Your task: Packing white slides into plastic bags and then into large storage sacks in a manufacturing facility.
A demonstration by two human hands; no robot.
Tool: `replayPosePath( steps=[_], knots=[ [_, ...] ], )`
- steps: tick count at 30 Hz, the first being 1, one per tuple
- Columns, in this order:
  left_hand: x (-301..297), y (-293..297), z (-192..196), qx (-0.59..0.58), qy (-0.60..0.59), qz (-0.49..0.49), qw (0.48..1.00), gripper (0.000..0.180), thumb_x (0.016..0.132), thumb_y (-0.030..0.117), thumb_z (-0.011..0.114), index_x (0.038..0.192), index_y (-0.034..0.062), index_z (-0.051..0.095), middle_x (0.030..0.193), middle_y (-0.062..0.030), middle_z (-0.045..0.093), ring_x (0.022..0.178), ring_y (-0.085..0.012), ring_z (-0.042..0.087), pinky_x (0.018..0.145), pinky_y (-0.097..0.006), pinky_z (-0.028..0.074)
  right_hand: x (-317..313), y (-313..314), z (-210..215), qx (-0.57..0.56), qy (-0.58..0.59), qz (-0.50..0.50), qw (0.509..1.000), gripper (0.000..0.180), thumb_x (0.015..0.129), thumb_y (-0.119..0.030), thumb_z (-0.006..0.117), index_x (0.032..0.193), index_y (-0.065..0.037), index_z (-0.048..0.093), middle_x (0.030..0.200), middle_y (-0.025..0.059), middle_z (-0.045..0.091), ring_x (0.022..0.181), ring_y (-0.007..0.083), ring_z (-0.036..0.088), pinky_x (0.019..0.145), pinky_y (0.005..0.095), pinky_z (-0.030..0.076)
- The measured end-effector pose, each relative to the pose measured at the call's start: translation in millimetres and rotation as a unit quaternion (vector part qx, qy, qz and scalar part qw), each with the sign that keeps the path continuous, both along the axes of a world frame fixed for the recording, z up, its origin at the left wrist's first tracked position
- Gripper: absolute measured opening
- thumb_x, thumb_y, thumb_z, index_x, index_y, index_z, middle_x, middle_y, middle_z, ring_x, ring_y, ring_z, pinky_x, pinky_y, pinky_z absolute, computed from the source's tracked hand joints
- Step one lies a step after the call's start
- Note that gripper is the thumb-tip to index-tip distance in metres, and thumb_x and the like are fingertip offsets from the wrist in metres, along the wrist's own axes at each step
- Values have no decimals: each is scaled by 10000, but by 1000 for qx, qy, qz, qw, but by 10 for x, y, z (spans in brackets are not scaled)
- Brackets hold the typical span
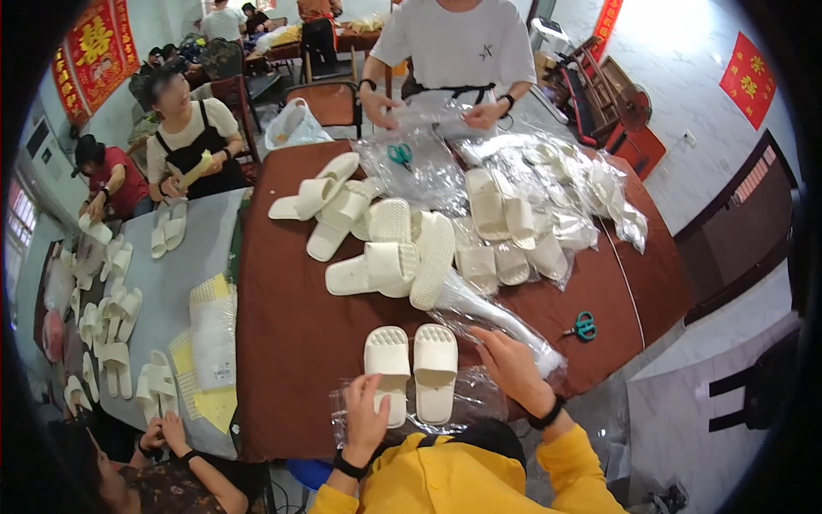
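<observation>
A pair of cream slippers, the left slipper (387, 364) and the right slipper (435, 364), lies side by side in front of me, toes pointing away. Beneath their heels spreads a clear plastic bag (475, 396). My left hand (366, 417) rests against the left slipper's outer edge, fingers stretched out. To the right of the pair, my right hand (514, 367) is open with its fingers extended beside a stack of clear plastic bags (497, 319). I cannot tell whether its fingertips touch the bags.
Loose slippers (372, 267) pile up on the brown-covered table (282, 360), with bagged slippers (514, 210) behind. Teal scissors (584, 326) lie at the right. Across the table a person (454, 51) handles clear plastic. Other people work at a grey table (205, 223) on the left.
</observation>
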State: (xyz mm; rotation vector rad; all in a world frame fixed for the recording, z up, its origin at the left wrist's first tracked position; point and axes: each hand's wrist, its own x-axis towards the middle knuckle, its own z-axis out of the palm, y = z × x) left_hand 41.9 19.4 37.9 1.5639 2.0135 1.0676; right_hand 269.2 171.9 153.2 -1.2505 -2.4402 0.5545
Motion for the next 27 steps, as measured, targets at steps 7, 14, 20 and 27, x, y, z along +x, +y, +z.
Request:
replayPosePath(
  steps=[7,14,20,27],
  knots=[
    [273,258,1279,198,-151,-306,919,425,864,56,654,1277,52,554,1235,-143,573,909,-216,642,761,-308,526,-237,-551,924,-241,162,314,904,290,948,-204,588,1184,-37,603,877,160,640,754,344,610,675,382,498],
    [153,-44,1081,14,-226,-203,953,221,866,53,667,1086,61,645,913,-78,639,785,-200,651,674,-289,507,464,-457,1291,-356,278,341,825,397,947,-253,616,1255,-6,575,932,116,655,800,250,642,686,352,506],
    [-217,-96,1003,-79,-17,-320,944,170,915,228,607,1006,123,705,1022,-29,635,797,-276,673,699,-364,554,621,-547,981,-282,85,130,947,446,952,-287,607,1316,-37,541,972,123,641,806,212,631,707,322,520],
    [-78,-76,950,-232,172,-360,887,173,916,206,569,1006,144,703,991,-56,610,839,-279,660,705,-381,547,597,-679,-3,13,-184,224,957,150,819,-129,612,961,-83,623,869,57,577,899,230,600,766,362,487]
  ],
)
